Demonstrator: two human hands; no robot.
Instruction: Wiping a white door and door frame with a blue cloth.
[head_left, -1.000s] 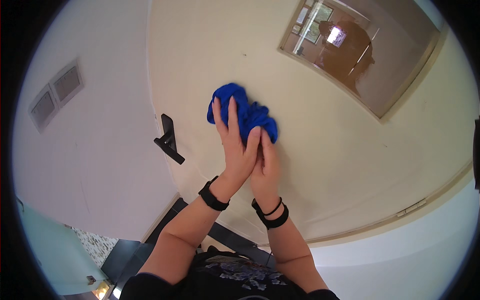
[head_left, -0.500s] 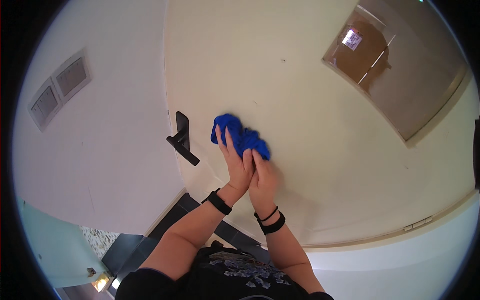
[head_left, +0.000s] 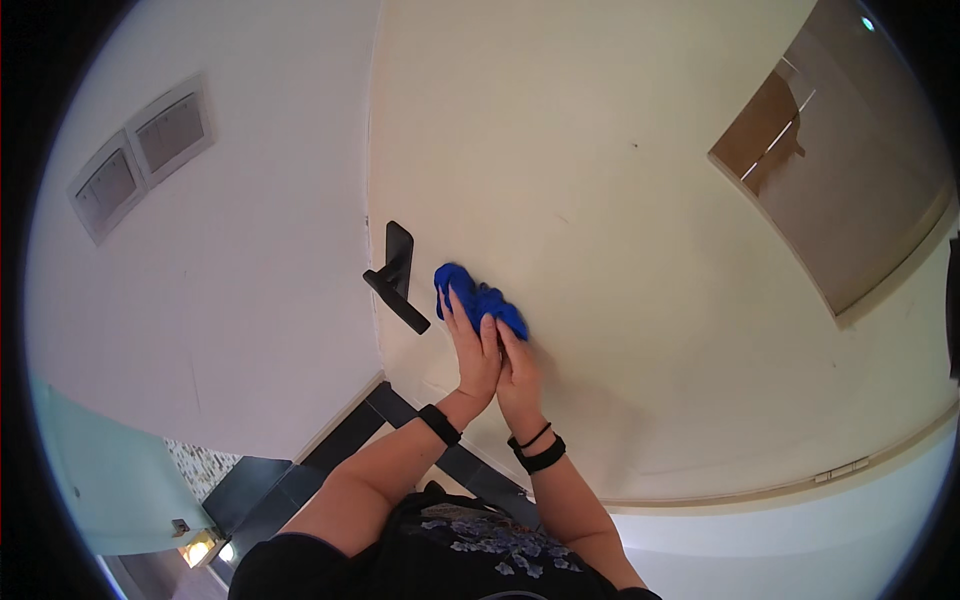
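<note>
A crumpled blue cloth [head_left: 462, 287] lies pressed against the cream door [head_left: 560, 200], just right of the black door handle [head_left: 398, 278]. My left hand [head_left: 474, 352] rests on the cloth's left part, its fingers stretched upward over it. Beside it, my right hand [head_left: 518, 376] holds the cloth's lower right part, with the fingertips against the fabric. The two hands touch at the thumbs and palms. Part of the cloth is hidden under the fingers. Each wrist wears a black band.
A white wall with two switch panels [head_left: 170, 130] stands left of the door. A window pane [head_left: 850, 150] is set in the door's upper right. A hinge [head_left: 842, 470] shows along the door's right-hand edge. Dark floor tiles [head_left: 345, 435] and a pale glass panel [head_left: 110, 480] lie lower left.
Both hands and the cloth have moved down the door, closer to the handle. The view has shifted, so the handle and switches sit further right.
</note>
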